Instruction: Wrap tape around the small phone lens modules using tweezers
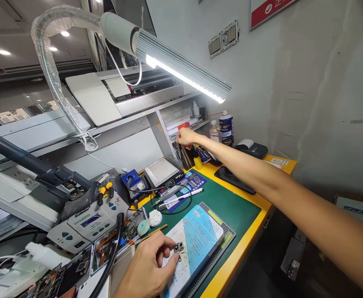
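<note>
My left hand (152, 263) is low in the middle of the view, its thumb and fingers pinching a small dark phone camera module (178, 247) with two lenses. The module is over a blue and white box (197, 236) that lies on a grey perforated pad (228, 242). My right hand (187, 138) reaches far forward to a dark tool holder (187, 159) at the back of the bench. Its fingers are closed and curled down over the tools standing there. What they grip is hidden behind the knuckles.
A lit lamp (181, 64) hangs overhead on a bendable neck. A grey soldering station (90, 227), loose circuit parts and a black hose (111, 256) crowd the left. Bottles and a blue spray can (226, 129) stand behind my right arm. A black phone (234, 180) lies near the yellow edge.
</note>
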### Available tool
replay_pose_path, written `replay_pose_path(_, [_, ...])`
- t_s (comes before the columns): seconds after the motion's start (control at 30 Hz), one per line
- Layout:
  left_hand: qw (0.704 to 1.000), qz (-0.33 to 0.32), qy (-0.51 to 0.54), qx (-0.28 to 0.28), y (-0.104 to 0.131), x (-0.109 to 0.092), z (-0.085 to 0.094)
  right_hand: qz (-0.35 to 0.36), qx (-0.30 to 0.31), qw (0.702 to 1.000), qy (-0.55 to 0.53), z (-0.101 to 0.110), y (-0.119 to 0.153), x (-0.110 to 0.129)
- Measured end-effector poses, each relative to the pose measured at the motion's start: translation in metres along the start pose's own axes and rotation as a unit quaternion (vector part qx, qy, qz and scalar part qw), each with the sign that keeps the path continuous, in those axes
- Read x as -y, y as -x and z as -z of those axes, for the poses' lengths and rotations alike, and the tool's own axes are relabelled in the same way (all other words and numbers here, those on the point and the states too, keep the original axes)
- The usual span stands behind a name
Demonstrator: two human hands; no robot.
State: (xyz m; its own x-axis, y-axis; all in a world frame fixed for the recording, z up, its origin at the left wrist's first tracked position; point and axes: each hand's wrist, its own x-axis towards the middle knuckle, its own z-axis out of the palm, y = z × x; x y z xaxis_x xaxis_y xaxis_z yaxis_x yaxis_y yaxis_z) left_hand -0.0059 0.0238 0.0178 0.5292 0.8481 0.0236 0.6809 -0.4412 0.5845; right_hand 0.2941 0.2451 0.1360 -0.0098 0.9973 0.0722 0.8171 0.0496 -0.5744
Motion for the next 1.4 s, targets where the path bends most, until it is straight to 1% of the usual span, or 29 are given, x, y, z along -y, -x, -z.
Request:
replay_pose_path(0.13, [1.0, -0.001, -0.006, 0.002, 0.001, -0.001, 0.001, 0.017, 0.016, 1.0, -0.019, 0.006, -0.004, -0.009])
replay_pose_path(0.27, [1.0, -0.001, -0.009, 0.002, 0.001, -0.003, 0.001, 0.027, 0.013, 0.999, -0.033, 0.006, -0.01, -0.015])
replay_pose_path(0.43, [1.0, 0.001, -0.009, 0.001, 0.0, -0.005, 0.001, 0.045, 0.006, 0.998, -0.046, 0.007, -0.017, -0.02])
replay_pose_path(0.57, [1.0, 0.002, -0.008, 0.002, -0.001, -0.005, 0.0, 0.063, 0.022, 0.997, -0.042, 0.012, -0.017, -0.022])
replay_pose_path(0.8, [1.0, 0.004, -0.002, -0.001, -0.002, -0.005, -0.001, 0.092, 0.06, 0.994, -0.005, 0.021, -0.009, -0.021])
replay_pose_path(1.03, [1.0, 0.01, -0.003, 0.003, -0.001, -0.008, 0.0, 0.107, 0.088, 0.989, 0.043, 0.029, -0.015, -0.011])
replay_pose_path(1.2, [1.0, 0.007, -0.003, 0.001, -0.001, -0.006, 0.0, 0.114, 0.088, 0.987, 0.063, 0.031, -0.022, -0.004])
replay_pose_path(1.4, [1.0, 0.007, -0.004, 0.003, -0.001, -0.003, -0.002, 0.118, 0.076, 0.988, 0.068, 0.033, -0.031, -0.007])
